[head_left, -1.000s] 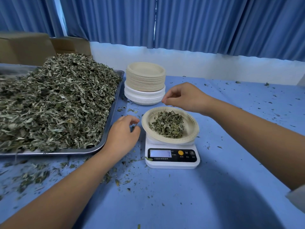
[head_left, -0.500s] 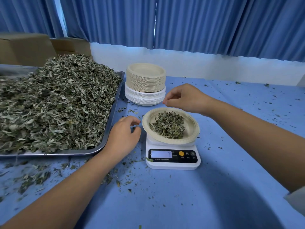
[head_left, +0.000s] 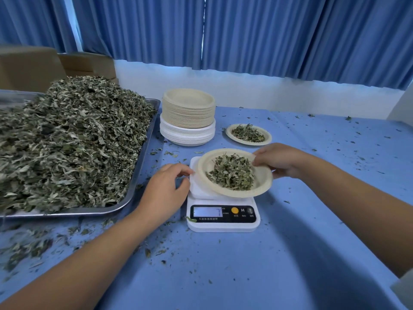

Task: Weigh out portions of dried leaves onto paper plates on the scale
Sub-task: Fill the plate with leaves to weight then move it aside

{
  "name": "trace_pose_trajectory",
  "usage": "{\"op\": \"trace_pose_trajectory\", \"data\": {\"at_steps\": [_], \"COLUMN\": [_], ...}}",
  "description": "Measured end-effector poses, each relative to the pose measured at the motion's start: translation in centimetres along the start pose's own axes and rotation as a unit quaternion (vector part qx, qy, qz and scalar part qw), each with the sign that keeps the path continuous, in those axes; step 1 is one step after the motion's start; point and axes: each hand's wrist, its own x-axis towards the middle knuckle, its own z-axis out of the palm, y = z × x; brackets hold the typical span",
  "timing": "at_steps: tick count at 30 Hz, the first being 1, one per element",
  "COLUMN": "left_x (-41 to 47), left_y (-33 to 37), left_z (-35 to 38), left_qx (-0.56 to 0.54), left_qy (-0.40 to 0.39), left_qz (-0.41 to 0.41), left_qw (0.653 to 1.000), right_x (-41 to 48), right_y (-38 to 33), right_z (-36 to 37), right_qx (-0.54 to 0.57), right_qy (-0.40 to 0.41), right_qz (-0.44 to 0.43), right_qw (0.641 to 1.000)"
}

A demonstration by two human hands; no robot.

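Blue pleated curtains (head_left: 268, 30) hang across the whole bkgd above a white wall strip; a blue tablecloth (head_left: 234, 276) covers the table below. Upper left: brown cardboard boxes (head_left: 29, 66) behind a big shallow metal tray (head_left: 67, 213), heaped w/ a grey-green pile of dried leaves (head_left: 71, 139). Loose leaf crumbs (head_left: 29, 245) litter the cloth at lower left, in front of the tray.

The left hand (head_left: 166, 189) sits just right of the tray's near corner, fingers loosely curled, holding nothing. Its fingertips reach the left edge of the scale platform; can't tell if they touch.

Centre top: a stack of round beige paper plates (head_left: 188, 113) on a stack of white paper plates (head_left: 187, 135), beside the tray's far right corner. Below, mid-frame: a white digital kitchen scale (head_left: 223, 227) w/ lit display (head_left: 206, 211) facing the camera, digits unreadable.

Over its platform is a round beige paper plate (head_left: 261, 177) w/ a portion of dried leaves (head_left: 232, 173). The plate is tilted & shifted right, so the platform's left part shows bare.

Behind the scale, slightly right, a second beige paper plate (head_left: 268, 137) w/ its own leaf portion lies flat on the cloth, apart from the stacks.

The right hand (head_left: 283, 162) pinches the tilted plate's right rim, thumb on top, fingers underneath. Small leaf bits dot the cloth toward the right edge.
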Motion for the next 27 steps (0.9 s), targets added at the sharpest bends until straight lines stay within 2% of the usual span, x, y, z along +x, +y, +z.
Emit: {"op": "trace_pose_trajectory", "data": {"at_steps": [5, 8, 14, 20, 24, 27], "left_x": [0.1, 0.0, 0.1, 0.1, 0.1, 0.2], "left_y": [0.5, 0.5, 0.5, 0.2, 0.1, 0.1], "left_z": [0.0, -0.1, 0.1, 0.1, 0.0, 0.0], "left_qx": [-0.033, -0.04, -0.033, -0.037, -0.038, -0.038], "left_qy": [0.027, 0.03, 0.03, 0.028, 0.034, 0.034], "left_qz": [-0.01, -0.01, -0.012, -0.016, -0.018, -0.016], "left_qw": [0.999, 0.999, 0.999, 0.999, 0.999, 0.999], "right_x": [1.8, 2.8, 3.5, 4.9, 6.3, 7.1], "right_y": [2.0, 3.6, 6.4, 5.4, 4.3, 3.6], "right_z": [-2.5, -3.6, -5.0, -3.9, -2.7, -2.2], "right_qx": [0.128, 0.185, 0.164, 0.14, 0.159, 0.213], "right_qy": [0.094, 0.122, 0.184, 0.216, 0.216, 0.216], "right_qz": [0.066, 0.107, 0.154, 0.137, 0.13, 0.13], "right_qw": [0.985, 0.969, 0.957, 0.956, 0.955, 0.944]}}
